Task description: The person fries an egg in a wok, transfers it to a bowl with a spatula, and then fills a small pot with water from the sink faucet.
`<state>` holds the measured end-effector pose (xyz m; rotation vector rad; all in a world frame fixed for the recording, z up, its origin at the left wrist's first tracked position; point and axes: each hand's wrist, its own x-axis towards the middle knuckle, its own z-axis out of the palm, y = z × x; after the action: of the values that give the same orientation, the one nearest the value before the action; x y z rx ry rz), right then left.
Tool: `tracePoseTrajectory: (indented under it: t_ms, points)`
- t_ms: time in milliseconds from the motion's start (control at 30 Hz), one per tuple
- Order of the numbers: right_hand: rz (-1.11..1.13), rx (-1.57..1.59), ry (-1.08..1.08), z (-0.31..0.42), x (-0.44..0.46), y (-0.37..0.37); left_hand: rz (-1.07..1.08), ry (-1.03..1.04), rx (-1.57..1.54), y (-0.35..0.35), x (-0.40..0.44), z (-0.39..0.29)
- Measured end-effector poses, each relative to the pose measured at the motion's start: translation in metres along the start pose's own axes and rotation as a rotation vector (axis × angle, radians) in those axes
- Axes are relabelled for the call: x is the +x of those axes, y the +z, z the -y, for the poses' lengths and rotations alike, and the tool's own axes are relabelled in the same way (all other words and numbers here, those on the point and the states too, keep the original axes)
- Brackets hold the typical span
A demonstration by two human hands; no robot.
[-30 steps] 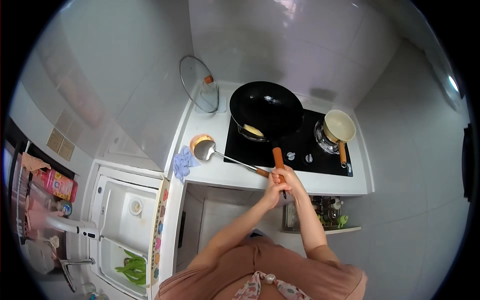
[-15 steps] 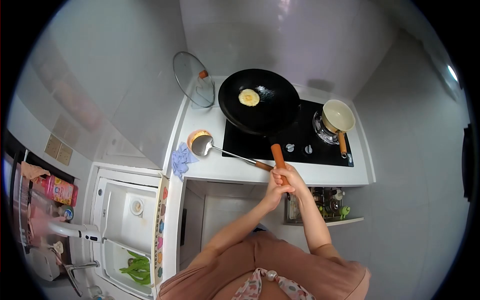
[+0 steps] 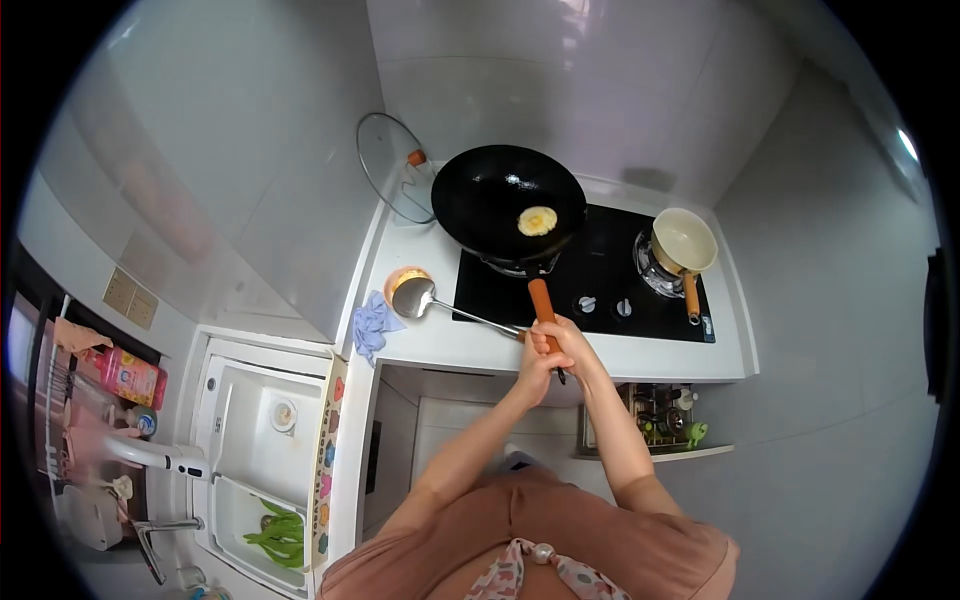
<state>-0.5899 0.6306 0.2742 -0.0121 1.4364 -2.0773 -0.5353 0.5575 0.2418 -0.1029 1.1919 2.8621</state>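
Note:
Both of my hands are wrapped round the orange handle of a black wok (image 3: pixel 480 205). My left hand (image 3: pixel 538 368) is lower on the grip, and my right hand (image 3: pixel 570 348) overlaps it from the other side. Held slightly raised and tilted over the left burner, the wok has a fried egg (image 3: pixel 537 221) lying in its right part, yolk side visible. A metal spatula (image 3: pixel 415 298) with a wooden handle rests on the counter, its blade over a small round dish (image 3: pixel 405 273). The spatula's handle end is hidden near my fingers.
On the black hob (image 3: pixel 610 262), a cream saucepan (image 3: pixel 684 240) sits at the right burner. A glass lid (image 3: pixel 385 165) leans in a stand behind left. A blue cloth (image 3: pixel 374 325) lies on the counter. Left is a sink (image 3: pixel 255 425) with green vegetables (image 3: pixel 280 535); an open drawer (image 3: pixel 655 415) juts out below right.
The egg has slid from the wok's left-middle to its right, nearer the handle. The wok has shifted and tilted, and its handle has moved a little left with both hands still round it.

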Motion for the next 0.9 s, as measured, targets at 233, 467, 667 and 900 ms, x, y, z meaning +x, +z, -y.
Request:
tracePoseTrajectory:
  t_ms: [233,467,667,900]
  points:
    - [-0.016,-0.011,0.048,-0.001,-0.052,-0.002,0.016,-0.021,-0.005,0.022,-0.04,0.016]
    - [-0.064,0.043,0.012,0.003,-0.048,-0.008,0.044,-0.029,-0.012,0.016,-0.026,0.028]
    - [-0.042,0.048,-0.015,0.004,-0.009,0.002,0.018,-0.001,-0.044,0.004,-0.001,0.004]
    - [0.01,0.024,0.024,-0.003,-0.016,0.013,0.002,0.026,-0.016,0.001,-0.018,-0.003]
